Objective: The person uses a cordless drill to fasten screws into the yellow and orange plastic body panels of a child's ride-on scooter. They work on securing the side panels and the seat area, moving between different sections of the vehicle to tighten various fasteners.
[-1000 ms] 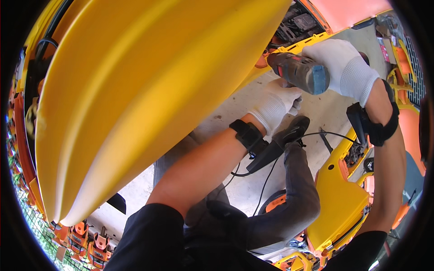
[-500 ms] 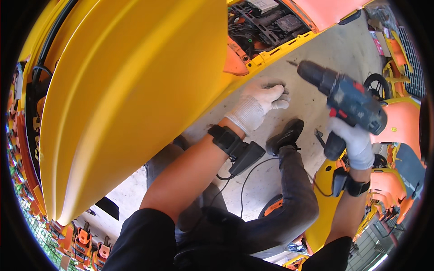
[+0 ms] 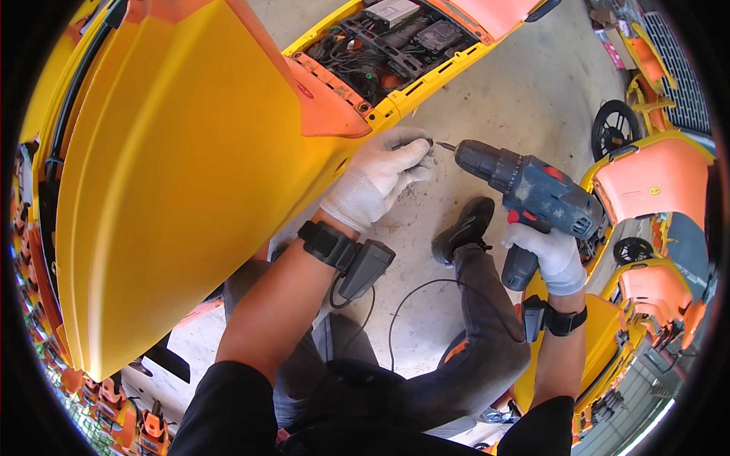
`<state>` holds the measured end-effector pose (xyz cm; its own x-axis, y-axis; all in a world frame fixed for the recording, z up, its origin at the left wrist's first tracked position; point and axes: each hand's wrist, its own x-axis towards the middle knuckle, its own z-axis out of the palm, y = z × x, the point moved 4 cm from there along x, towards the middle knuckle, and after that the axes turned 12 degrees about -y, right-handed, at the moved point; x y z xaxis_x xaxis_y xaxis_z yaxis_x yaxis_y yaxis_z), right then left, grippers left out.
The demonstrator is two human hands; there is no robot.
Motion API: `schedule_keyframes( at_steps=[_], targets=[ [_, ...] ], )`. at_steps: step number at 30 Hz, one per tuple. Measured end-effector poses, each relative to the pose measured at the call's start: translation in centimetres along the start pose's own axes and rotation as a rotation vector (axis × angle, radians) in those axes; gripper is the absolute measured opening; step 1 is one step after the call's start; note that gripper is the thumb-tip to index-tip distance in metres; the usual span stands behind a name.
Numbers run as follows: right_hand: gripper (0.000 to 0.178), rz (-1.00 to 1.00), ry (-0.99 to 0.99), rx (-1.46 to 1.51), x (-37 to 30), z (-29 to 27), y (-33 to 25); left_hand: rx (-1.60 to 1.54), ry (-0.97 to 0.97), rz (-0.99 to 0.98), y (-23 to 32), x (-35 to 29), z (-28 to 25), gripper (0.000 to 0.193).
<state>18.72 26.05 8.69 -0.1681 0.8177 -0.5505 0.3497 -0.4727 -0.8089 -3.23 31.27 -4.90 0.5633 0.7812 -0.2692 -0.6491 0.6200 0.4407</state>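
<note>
My right hand [image 3: 557, 254], in a white glove, grips a dark blue cordless drill [image 3: 536, 190] by its handle. The drill lies nearly level, its bit [image 3: 446, 146] pointing left. My left hand [image 3: 386, 166], gloved too, is closed in a pinch. Between its fingertips shows a small dark screw-like piece [image 3: 430, 142], close to the tip of the bit; whether they touch I cannot tell. Just left of this hand stands a large vehicle body with a yellow panel [image 3: 190, 175] and orange trim [image 3: 323, 106].
Beyond my left hand, an open compartment [image 3: 395, 45] in the vehicle body holds wires and electronic boxes. More yellow and orange vehicles [image 3: 654, 178] stand at the right, near a black wheel [image 3: 614, 129]. My shoe [image 3: 465, 232] rests on the concrete floor. A thin cable [image 3: 426, 285] hangs across my legs.
The drill has moved left and levelled out, bringing its bit close to my left fingertips. My view has shifted, so more of the open compartment shows. My left hand stays pinched.
</note>
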Motion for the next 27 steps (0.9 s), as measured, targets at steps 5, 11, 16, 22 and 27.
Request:
schedule_keyframes(
  at_steps=[5,11,16,22,27],
  targets=[
    [0.037,0.052,-0.039,-0.030,0.2,-0.3,0.4,0.020,0.023,-0.031,0.1,0.0,0.1,0.025],
    [0.037,0.067,-0.035,-0.078,0.4,-0.6,0.7,0.013,-0.014,-0.036,-0.4,0.5,-0.4,0.022],
    [0.037,0.083,-0.048,-0.059,0.3,-0.5,0.8,0.059,-0.048,-0.048,-0.5,0.6,-0.7,0.022],
    [0.033,-0.005,-0.030,-0.082,0.3,-0.7,0.8,0.144,-0.070,-0.062,-0.5,0.6,-0.5,0.024],
    [0.034,0.032,-0.037,-0.139,0.1,-1.2,1.2,0.186,-0.067,-0.090,-0.5,0.4,-0.5,0.028]
  ],
)
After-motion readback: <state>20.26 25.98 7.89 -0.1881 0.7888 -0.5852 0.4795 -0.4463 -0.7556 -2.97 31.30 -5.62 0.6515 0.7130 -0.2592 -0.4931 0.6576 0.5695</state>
